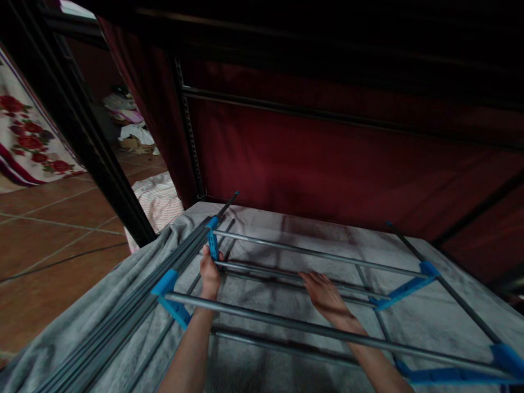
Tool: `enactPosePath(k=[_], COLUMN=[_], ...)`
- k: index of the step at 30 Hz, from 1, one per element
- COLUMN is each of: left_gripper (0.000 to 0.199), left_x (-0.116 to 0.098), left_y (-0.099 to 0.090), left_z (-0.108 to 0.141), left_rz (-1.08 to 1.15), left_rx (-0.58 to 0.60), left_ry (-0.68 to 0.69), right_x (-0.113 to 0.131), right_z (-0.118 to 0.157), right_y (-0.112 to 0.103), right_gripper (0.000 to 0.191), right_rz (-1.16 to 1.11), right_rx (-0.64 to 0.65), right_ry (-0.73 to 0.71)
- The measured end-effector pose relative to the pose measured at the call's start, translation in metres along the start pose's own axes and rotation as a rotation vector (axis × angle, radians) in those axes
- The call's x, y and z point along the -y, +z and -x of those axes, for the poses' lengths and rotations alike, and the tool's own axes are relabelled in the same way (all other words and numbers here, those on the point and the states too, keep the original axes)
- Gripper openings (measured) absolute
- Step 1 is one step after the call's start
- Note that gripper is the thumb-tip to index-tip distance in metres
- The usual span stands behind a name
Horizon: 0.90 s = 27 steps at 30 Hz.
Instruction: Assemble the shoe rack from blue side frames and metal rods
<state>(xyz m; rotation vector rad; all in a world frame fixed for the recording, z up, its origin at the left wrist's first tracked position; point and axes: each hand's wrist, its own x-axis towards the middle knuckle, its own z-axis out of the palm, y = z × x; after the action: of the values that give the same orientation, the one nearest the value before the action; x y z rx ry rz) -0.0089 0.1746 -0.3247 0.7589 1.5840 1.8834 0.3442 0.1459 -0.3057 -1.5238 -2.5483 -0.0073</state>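
A frame of grey metal tubes joined by blue plastic brackets lies on a grey blanket (262, 371). My left hand (209, 277) is closed around the lower end of the far-left blue bracket (212, 240), where a cross tube meets it. Farther right, my right hand (321, 292) reaches under the near tube (286, 324). Its fingers are stretched out and rest at the middle cross tube (262, 271); the thumb is hidden. Another blue bracket (167, 284) sits at the near left, and a further blue bracket (409, 289) at the far right.
A bundle of loose grey tubes (135, 308) lies along the left side of the blanket. Dark metal posts, one an upright (90, 136) at the left, and a red curtain (307, 158) surround the bed. Beyond lie a tiled floor (61, 229) and a striped cloth (158, 199).
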Motion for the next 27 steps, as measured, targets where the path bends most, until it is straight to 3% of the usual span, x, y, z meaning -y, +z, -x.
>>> enactPosePath(k=[3, 6, 10, 13, 16, 23, 27], left_gripper=[0.064, 0.065, 0.064, 0.060, 0.056, 0.059, 0.052], left_x=[0.001, 0.001, -0.002, -0.004, -0.002, 0.008, 0.012], left_y=[0.005, 0.009, 0.009, 0.005, 0.002, 0.005, 0.005], left_z=[0.001, 0.001, 0.002, 0.002, -0.001, -0.011, -0.016], left_rz=[-0.004, 0.000, 0.017, 0.033, 0.063, 0.261, 0.322], left_rx=[-0.054, -0.099, -0.081, -0.068, -0.063, 0.005, -0.009], left_ry=[0.001, -0.010, -0.024, -0.021, -0.030, -0.170, -0.163], right_x=[0.030, 0.080, 0.152, 0.186, 0.198, 0.191, 0.192], right_z=[-0.017, -0.049, -0.096, -0.122, -0.135, -0.141, -0.140], right_y=[-0.006, -0.006, 0.003, 0.010, 0.012, 0.010, 0.006], right_gripper=[0.039, 0.035, 0.033, 0.035, 0.036, 0.034, 0.036], right_rz=[-0.056, -0.125, -0.206, -0.232, -0.228, -0.185, -0.145], right_rx=[-0.051, -0.078, -0.091, -0.059, -0.019, 0.000, 0.020], right_ry=[-0.051, -0.161, -0.246, -0.229, -0.253, -0.381, -0.379])
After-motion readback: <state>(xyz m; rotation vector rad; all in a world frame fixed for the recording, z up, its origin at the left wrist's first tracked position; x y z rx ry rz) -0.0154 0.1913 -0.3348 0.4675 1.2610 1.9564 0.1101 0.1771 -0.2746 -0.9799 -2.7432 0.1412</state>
